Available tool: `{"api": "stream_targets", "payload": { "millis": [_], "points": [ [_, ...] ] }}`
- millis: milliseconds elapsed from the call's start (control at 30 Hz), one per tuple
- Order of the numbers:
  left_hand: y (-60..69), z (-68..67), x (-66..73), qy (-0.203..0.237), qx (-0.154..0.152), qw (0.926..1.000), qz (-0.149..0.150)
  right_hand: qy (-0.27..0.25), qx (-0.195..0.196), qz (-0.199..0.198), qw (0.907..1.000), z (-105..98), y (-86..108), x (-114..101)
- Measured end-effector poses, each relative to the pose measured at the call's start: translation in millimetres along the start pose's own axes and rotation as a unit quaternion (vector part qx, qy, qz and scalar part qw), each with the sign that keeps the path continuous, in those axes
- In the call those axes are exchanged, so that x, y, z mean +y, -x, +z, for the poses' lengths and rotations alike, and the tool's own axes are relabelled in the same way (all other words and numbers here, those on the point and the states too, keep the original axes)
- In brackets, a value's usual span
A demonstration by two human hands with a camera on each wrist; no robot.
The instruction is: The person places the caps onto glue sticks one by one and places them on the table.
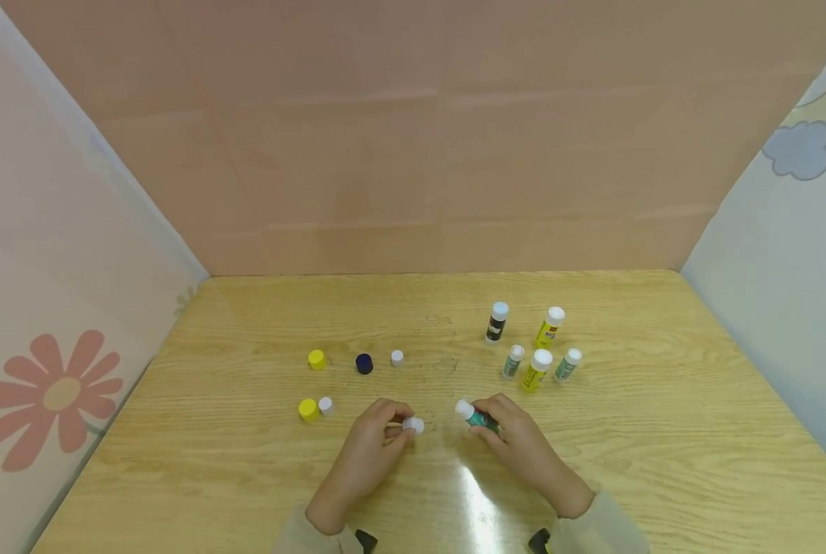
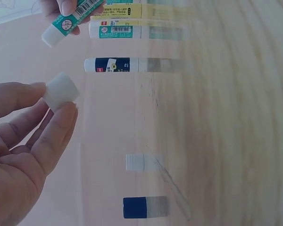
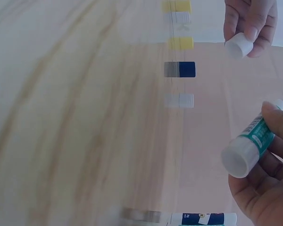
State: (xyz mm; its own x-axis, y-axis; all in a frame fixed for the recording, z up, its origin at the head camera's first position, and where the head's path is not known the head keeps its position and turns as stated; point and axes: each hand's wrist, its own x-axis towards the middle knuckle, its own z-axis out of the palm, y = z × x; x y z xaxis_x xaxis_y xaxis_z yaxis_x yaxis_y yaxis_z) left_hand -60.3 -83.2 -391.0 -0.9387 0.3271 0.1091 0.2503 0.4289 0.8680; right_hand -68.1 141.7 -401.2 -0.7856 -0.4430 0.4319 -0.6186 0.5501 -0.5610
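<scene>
My left hand [image 1: 374, 441] pinches a small white cap [image 2: 61, 92] between thumb and fingertips, just above the table. Opposite it, my right hand [image 1: 520, 438] grips a green-labelled glue stick [image 3: 258, 134], its white end tilted up and toward the cap. A short gap separates cap and glue stick. Nearest beyond the right hand stand several upright glue sticks: a yellow one [image 1: 535, 372], two green ones [image 1: 512, 362], another yellow one [image 1: 550, 328] and a dark blue one [image 1: 496, 323].
Loose caps lie on the wooden table [image 1: 212, 462] beyond and left of the left hand: two yellow caps [image 1: 308, 410], a dark blue cap [image 1: 364, 364] and two white caps [image 1: 397, 358]. A brown panel [image 1: 441, 169] rises at the back, with patterned walls on both sides.
</scene>
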Motion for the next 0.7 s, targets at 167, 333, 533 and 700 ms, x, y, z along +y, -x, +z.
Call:
{"api": "stream_targets", "payload": {
  "millis": [167, 333, 533, 700],
  "points": [
    [-0.5, 0.7, 0.7, -0.008, 0.005, 1.0, 0.002, -0.004, -0.004, -0.003, 1.0, -0.1, -0.3, -1.3],
    [-1.0, 2.0, 1.6, -0.004, 0.009, 0.9999, -0.001, -0.018, -0.019, 0.013, 0.9996, 0.4, -0.6, -2.4],
    [-1.4, 4.2, 2.1, 0.01, 0.015, 0.9998, 0.01, -0.025, -0.016, 0.007, 0.9995, 3.8, 0.1, -0.8],
    [-0.3, 6.1, 0.9, 0.024, 0.015, 0.9996, 0.009, -0.033, -0.015, 0.012, 0.9993, 5.8, 0.3, -1.2]
  ]
}}
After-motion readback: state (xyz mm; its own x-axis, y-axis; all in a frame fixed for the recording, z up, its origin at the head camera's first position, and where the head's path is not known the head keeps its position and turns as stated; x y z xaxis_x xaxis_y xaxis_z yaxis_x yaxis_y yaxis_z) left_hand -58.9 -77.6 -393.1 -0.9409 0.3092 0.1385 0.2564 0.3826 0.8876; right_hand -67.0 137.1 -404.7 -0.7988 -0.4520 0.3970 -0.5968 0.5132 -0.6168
